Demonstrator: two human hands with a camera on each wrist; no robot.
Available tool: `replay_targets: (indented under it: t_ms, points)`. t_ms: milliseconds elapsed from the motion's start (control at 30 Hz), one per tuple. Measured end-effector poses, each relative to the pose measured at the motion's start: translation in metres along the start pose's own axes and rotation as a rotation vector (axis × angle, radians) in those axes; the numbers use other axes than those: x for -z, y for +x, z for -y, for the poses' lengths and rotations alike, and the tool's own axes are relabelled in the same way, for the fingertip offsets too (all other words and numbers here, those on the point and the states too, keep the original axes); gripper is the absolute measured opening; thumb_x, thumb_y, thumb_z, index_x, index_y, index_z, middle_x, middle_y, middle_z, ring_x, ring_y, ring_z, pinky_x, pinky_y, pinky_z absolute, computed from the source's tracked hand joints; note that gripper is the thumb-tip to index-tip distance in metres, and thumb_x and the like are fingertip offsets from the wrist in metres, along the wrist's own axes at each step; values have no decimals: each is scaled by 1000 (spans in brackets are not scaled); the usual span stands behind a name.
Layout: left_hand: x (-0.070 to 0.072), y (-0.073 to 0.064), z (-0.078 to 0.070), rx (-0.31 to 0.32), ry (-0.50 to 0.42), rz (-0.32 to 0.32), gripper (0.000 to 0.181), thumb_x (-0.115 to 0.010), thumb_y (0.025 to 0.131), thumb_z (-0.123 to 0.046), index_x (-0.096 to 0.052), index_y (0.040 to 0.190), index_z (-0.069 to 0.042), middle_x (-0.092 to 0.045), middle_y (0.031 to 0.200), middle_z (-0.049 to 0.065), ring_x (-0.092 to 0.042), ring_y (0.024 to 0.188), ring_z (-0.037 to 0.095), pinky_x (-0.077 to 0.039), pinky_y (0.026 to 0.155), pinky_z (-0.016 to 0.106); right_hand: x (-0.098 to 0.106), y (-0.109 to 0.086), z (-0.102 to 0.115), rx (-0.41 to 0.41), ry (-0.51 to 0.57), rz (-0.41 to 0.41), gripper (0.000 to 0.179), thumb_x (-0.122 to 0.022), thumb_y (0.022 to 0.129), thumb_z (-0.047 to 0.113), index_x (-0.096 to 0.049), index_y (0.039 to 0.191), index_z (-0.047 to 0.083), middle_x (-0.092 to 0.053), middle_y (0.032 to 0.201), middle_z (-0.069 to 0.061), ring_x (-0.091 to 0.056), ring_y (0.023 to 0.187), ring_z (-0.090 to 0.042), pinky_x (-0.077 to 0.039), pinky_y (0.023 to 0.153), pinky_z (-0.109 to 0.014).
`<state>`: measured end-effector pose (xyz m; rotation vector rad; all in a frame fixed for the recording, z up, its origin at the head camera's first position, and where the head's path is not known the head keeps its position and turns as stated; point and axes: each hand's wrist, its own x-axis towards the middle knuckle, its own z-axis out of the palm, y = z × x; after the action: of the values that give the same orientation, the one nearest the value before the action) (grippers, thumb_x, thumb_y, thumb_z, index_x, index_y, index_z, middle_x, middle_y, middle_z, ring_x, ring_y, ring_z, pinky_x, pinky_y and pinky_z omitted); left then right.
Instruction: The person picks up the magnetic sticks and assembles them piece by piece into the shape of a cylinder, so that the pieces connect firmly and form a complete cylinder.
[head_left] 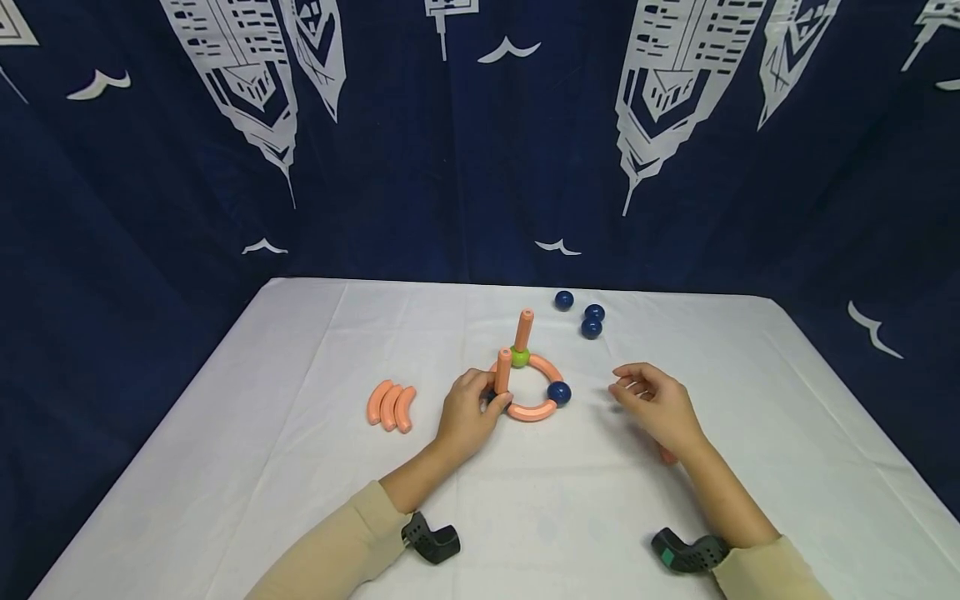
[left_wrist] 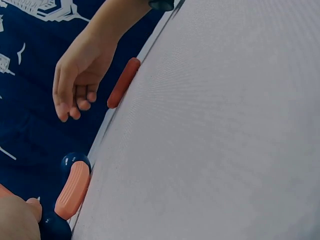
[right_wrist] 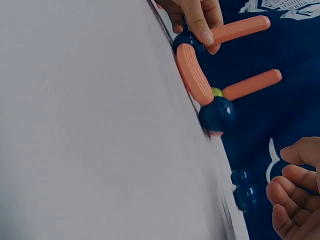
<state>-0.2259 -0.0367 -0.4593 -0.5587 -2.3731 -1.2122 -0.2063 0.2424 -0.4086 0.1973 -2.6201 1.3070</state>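
A ring of curved orange sticks (head_left: 534, 413) and balls lies mid-table, with a dark blue ball (head_left: 558, 393) at its right and a green ball (head_left: 520, 357) at its back. From the green ball rises a straight orange stick (head_left: 524, 330). My left hand (head_left: 467, 412) is at the ring's left side, thumb and fingers pinching the foot of another upright orange stick (right_wrist: 242, 29), right at a blue ball (right_wrist: 186, 42) partly hidden by them. My right hand (head_left: 660, 408) hovers right of the ring, fingers loosely bent, holding nothing. Beneath it lies an orange stick (left_wrist: 124, 83), mostly hidden in the head view.
Several short curved orange sticks (head_left: 389, 406) lie side by side left of my left hand. Three loose dark blue balls, one of them a ball (head_left: 564, 300) set apart, sit behind the ring. A white cloth covers the table (head_left: 300, 467); a dark blue curtain (head_left: 465, 167) hangs behind.
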Motion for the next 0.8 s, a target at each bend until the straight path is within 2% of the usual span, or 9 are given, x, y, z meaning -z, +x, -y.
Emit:
replay_targets:
  t_ms: [300, 400, 500, 600, 667, 800]
  points:
    - [0, 0, 0, 3, -18, -1, 21, -73, 89, -16, -66, 103, -2, -60, 93, 6, -56, 84, 20, -46, 71, 31, 12, -11, -18, -27, -118, -80, 26, -69, 90, 17, -68, 107, -2, -61, 85, -5, -55, 71, -7, -44, 64, -17]
    - [0, 0, 1, 4, -22, -3, 21, -73, 88, -16, -66, 103, -2, -60, 93, 5, -56, 85, 19, -46, 71, 31, 15, -12, -20, -33, -135, -101, 26, -70, 90, 18, -68, 106, -2, -61, 82, -5, -55, 70, -9, -43, 64, -18]
    - [1, 0, 0, 13, -29, 4, 22, -73, 88, -16, -66, 103, -2, -60, 94, 5, -57, 86, 19, -47, 73, 31, 20, -12, -21, -89, -166, -104, 28, -69, 90, 22, -66, 103, -3, -61, 80, -6, -55, 70, -14, -43, 63, -22]
    - [1, 0, -1, 20, -34, 10, 22, -73, 88, -16, -66, 103, -2, -60, 94, 5, -57, 87, 19, -47, 74, 32, 27, -13, -23, -197, -202, -70, 35, -67, 91, 29, -62, 101, -4, -60, 79, -7, -54, 71, -18, -44, 61, -27]
    - [1, 0, -1, 21, -32, 10, 22, -74, 88, -17, -66, 103, -2, -60, 94, 5, -56, 86, 19, -47, 74, 32, 32, -13, -25, -271, -215, -20, 40, -66, 91, 34, -59, 100, -5, -59, 80, -8, -52, 72, -20, -43, 59, -30]
    - [0, 0, -1, 19, -26, 10, 22, -73, 88, -16, -66, 103, -2, -59, 93, 5, -56, 85, 19, -47, 73, 31, 38, -12, -29, -347, -236, 100, 49, -66, 90, 41, -58, 99, -6, -58, 81, -9, -51, 75, -23, -40, 60, -32]
